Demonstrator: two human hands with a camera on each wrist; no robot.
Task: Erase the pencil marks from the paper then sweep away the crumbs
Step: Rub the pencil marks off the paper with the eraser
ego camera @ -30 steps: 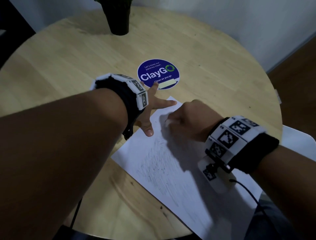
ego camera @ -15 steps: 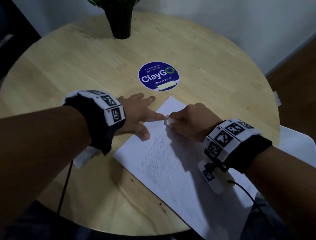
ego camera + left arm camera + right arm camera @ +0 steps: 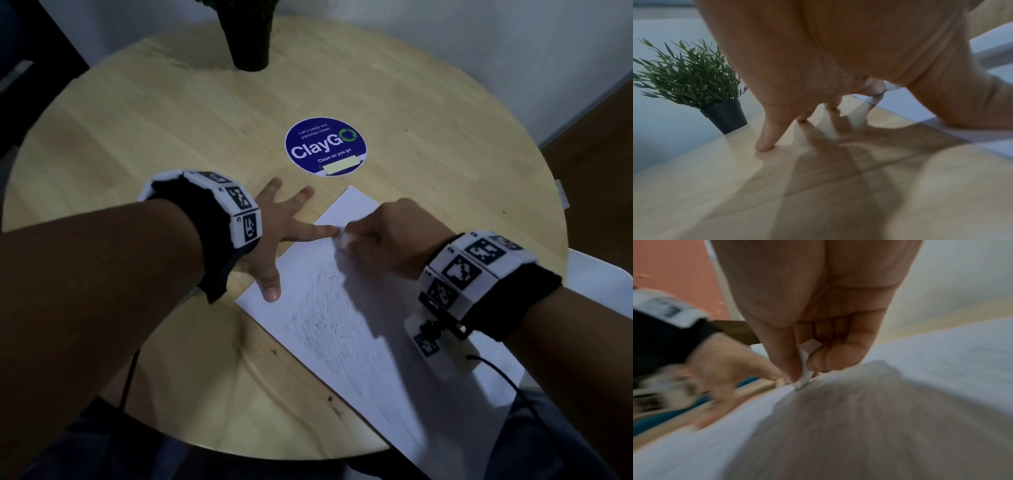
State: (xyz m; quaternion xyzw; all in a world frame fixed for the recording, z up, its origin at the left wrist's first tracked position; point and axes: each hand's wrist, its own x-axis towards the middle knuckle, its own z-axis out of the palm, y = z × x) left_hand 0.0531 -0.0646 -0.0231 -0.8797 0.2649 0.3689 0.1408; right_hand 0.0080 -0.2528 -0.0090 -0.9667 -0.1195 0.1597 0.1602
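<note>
A white sheet of paper (image 3: 342, 325) with grey pencil scribbles (image 3: 318, 308) lies slantwise on the round wooden table (image 3: 137, 120). My left hand (image 3: 281, 236) is spread flat, its forefinger and thumb pressing on the paper's left part, the other fingers on the wood. My right hand (image 3: 376, 236) pinches a small white eraser (image 3: 344, 238) between thumb and forefinger, its tip on the paper near the far corner. In the right wrist view the eraser (image 3: 805, 369) touches the sheet (image 3: 941, 353) right beside the left forefinger. In the left wrist view, the left hand's fingertips (image 3: 764, 146) rest on the wood.
A blue round ClayGo sticker (image 3: 325, 146) lies just beyond the paper. A black pot with a green plant (image 3: 250, 37) stands at the table's far edge, also the plant (image 3: 694, 78) in the left wrist view. A white chair seat (image 3: 596, 284) is at the right. The paper's near end overhangs the table edge.
My left hand came down and spread flat, pinning the paper's left part. The right hand with the eraser stayed at the far corner, shifting slightly.
</note>
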